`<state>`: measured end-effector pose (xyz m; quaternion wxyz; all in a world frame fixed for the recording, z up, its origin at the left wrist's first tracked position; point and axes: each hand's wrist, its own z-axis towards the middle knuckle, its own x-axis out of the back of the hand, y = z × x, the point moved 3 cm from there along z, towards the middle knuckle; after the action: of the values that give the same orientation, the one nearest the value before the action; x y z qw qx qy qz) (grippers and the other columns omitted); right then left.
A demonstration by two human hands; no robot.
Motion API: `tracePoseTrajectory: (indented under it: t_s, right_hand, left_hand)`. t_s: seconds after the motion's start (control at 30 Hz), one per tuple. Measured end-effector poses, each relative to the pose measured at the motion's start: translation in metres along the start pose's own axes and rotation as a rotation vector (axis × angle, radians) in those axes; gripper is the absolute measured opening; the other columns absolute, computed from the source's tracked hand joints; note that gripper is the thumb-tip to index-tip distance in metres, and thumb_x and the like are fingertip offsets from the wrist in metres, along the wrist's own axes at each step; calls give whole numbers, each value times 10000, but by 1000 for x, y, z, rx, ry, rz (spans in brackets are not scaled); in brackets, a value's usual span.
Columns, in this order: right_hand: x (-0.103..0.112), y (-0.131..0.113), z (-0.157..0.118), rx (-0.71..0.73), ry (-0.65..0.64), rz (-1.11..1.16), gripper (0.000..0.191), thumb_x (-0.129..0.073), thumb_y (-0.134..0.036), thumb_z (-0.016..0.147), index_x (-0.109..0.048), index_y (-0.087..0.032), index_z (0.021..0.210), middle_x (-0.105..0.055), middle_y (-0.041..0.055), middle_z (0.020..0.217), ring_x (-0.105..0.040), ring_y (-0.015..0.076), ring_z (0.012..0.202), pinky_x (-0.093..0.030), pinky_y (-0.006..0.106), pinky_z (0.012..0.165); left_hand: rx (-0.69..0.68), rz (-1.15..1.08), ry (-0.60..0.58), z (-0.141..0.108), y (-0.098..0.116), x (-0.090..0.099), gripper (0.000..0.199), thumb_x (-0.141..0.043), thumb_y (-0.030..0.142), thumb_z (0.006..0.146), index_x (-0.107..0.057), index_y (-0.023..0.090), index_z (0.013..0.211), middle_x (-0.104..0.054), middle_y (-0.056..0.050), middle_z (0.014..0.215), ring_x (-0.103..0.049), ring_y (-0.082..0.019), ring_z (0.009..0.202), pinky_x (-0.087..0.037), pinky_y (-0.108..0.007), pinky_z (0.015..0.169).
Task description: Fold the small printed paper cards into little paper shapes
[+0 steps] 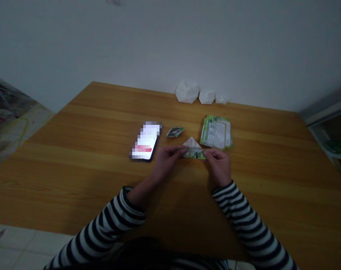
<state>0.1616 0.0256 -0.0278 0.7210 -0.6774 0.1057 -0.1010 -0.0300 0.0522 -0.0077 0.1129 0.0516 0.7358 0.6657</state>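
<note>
Between my two hands is a folded paper (195, 153), with a pointed white printed top and a green printed band along its lower edge. My left hand (169, 159) pinches the band's left end, thumb on top. At the right end, my right hand (219, 164) pinches it the same way. A small folded green-and-dark paper piece (175, 132) lies just beyond my left hand. Past my right hand rests a stack of green and white printed leaflets (216, 132). To the left of my left hand lies a phone (146, 141) with a lit, blurred screen.
Three folded white paper pieces (186, 92) stand in a row at the table's back edge, against the pale wall (170, 45). The wooden table (74, 150) spreads out on both sides of my arms. Tiled floor (24, 243) shows at the lower left.
</note>
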Motion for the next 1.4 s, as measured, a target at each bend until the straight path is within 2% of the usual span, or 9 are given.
tracePoseTrajectory:
  t_s: [0.23, 0.4, 0.5, 0.67, 0.8, 0.9, 1.03, 1.23, 1.4]
  right_hand:
    - [-10, -8, -2, 11, -26, 34, 377, -806, -437, 686, -540, -190, 583, -579, -34, 562, -503, 105, 520, -420, 232, 517]
    - [-23, -12, -12, 54, -75, 15, 345, -805, -427, 702, -536, -222, 766, -587, -50, 627, -541, 111, 527, -455, 218, 487]
    - [-25, -13, -15, 19, -146, 62, 310, -727, -430, 798, -560, -245, 983, -658, -10, 791, -615, 139, 603, -539, 261, 537]
    - [-22, -16, -15, -6, -291, 154, 408, -617, -427, 897, -507, -255, 1250, -678, -6, 720, -629, 159, 569, -565, 306, 549]
    - [-25, -15, -17, -17, -316, 152, 452, -554, -455, 931, -463, -260, 1329, -660, -14, 665, -633, 169, 551, -562, 323, 543]
    - [-28, -12, -17, -38, -239, 70, 528, -672, -439, 852, -481, -267, 1314, -681, 7, 780, -598, 146, 532, -526, 284, 477]
    - [-29, -13, -17, -14, -141, -40, 498, -749, -414, 781, -570, -259, 1220, -645, 75, 1170, -619, 143, 669, -512, 250, 473]
    - [-27, -14, -17, -65, -376, 185, 440, -554, -425, 936, -451, -315, 1349, -714, 2, 844, -624, 153, 573, -556, 304, 542]
    - [-17, -14, -10, 106, -258, -15, 147, -669, -347, 869, -734, -255, 964, -763, 27, 912, -704, 196, 838, -579, 355, 784]
  left_hand:
    - [5, 96, 46, 0, 2, -3, 253, -774, 393, 732, -752, 151, 805, -751, -52, 785, -652, -159, 686, -516, -284, 656]
    - [-17, 159, 88, -1, 0, -4, 358, -842, 413, 634, -614, 144, 692, -664, -17, 676, -593, -136, 614, -449, -231, 550]
    - [-24, 100, 66, -2, -1, -4, 368, -808, 412, 691, -564, 159, 799, -647, 3, 689, -593, -124, 611, -445, -215, 548]
    - [13, -58, -12, -1, -1, -2, 448, -683, 411, 833, -452, 207, 1157, -660, 17, 711, -618, -138, 610, -475, -233, 579]
    - [-94, 165, 118, 1, 3, 6, 327, -481, 423, 954, -560, 190, 1169, -599, 5, 715, -529, -120, 565, -411, -229, 535]
    - [-135, 289, 104, -1, 3, 2, 361, -450, 416, 971, -554, 183, 1226, -571, 12, 660, -524, -134, 554, -400, -246, 536]
    - [-79, 232, -69, -7, -2, -12, 435, -615, 414, 892, -501, 196, 1251, -649, 4, 719, -619, -148, 595, -461, -244, 565]
    - [3, -129, -185, -3, -1, -10, 444, -526, 430, 939, -375, 202, 1289, -644, 36, 563, -620, -147, 464, -494, -230, 478]
    - [-9, -45, -205, 3, 2, -2, 291, -565, 386, 913, -653, 155, 1067, -740, -44, 786, -698, -157, 653, -568, -269, 611]
